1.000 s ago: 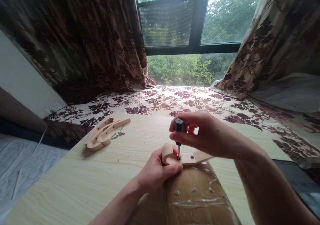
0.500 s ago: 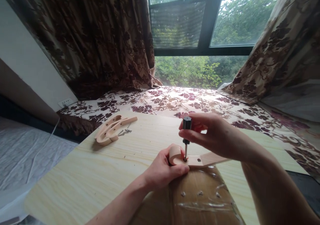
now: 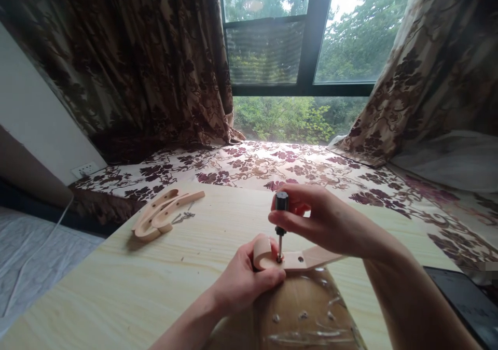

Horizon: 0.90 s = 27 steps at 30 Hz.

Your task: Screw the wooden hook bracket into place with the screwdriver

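My right hand [image 3: 311, 215] grips the black handle of a screwdriver [image 3: 282, 200], held upright. Its metal shaft reaches down to a hole in a pale curved wooden hook [image 3: 291, 261]. Around the curled end of that hook, my left hand [image 3: 249, 272] is closed, thumb along the near edge. A second dark hole shows to the right of the shaft. The hook lies at the far end of a brown wooden board [image 3: 303, 298] with clear plastic over it and a row of holes. Whether a screw sits under the tip is hidden.
More curved wooden hooks [image 3: 150, 229] lie at the table's far left, with several small screws [image 3: 183, 217] beside them. A dark flat device [image 3: 462, 303] rests at the right edge of the light wooden table [image 3: 116, 293]. Behind are a floral-covered sill [image 3: 257, 158] and curtains.
The view has shifted, so everything sits slightly lower and farther left. Both hands keep their holds, and the screwdriver stays upright in the same hole.
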Each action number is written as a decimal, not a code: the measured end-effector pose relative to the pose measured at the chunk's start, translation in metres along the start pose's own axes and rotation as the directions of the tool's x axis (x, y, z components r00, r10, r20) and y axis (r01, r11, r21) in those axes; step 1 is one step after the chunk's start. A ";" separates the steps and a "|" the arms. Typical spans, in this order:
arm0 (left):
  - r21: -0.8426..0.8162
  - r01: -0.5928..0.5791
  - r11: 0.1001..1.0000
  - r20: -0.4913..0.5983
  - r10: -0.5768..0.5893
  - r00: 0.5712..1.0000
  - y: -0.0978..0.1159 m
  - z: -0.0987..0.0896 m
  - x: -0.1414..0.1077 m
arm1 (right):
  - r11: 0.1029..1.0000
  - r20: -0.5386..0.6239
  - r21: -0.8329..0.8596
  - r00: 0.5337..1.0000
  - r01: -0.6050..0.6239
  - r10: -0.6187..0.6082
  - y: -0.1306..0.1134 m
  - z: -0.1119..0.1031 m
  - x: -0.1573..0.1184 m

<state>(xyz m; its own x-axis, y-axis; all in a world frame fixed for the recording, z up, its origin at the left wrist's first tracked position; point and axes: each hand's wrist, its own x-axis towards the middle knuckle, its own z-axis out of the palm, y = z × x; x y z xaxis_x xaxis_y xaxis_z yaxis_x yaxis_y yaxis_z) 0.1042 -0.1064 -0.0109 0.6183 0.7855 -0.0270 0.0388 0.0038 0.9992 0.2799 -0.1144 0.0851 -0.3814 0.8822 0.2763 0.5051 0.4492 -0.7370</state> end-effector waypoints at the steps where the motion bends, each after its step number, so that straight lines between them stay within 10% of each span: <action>1: 0.005 0.001 1.000 0.002 -0.001 1.000 0.001 0.000 0.000 | 1.000 0.000 0.001 1.000 0.002 -0.002 0.000 0.001 0.000; 27: 0.002 0.004 1.000 -0.003 -0.004 1.000 -0.004 0.000 0.000 | 0.998 -0.003 -0.070 1.000 0.002 -0.002 -0.004 0.005 0.001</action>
<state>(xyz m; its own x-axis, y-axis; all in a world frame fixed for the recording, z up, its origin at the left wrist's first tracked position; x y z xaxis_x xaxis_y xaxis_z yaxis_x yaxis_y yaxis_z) 0.1042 -0.1070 -0.0148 0.6162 0.7870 -0.0305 0.0427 0.0053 0.9991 0.2739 -0.1163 0.0856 -0.3802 0.8816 0.2796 0.5576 0.4597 -0.6912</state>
